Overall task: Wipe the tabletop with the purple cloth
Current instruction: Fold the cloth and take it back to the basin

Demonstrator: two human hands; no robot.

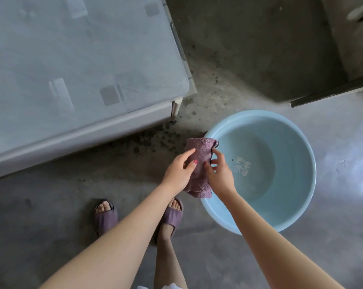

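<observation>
The purple cloth (199, 151) hangs folded between my two hands, over the left rim of a light blue basin. My left hand (179, 171) holds its left side, thumb on top and fingers round the fabric. My right hand (220, 172) pinches its right edge with thumb and fingertips. The grey tabletop (76, 59) fills the upper left, its near right corner a short way left of the cloth. Neither hand touches the table.
The light blue basin (301, 142) stands on the concrete floor at right, with shallow water inside. My feet in purple slippers (105, 217) are below the hands. Dark wet spots mark the floor by the table leg (176, 107). A dark cabinet (343, 59) stands at upper right.
</observation>
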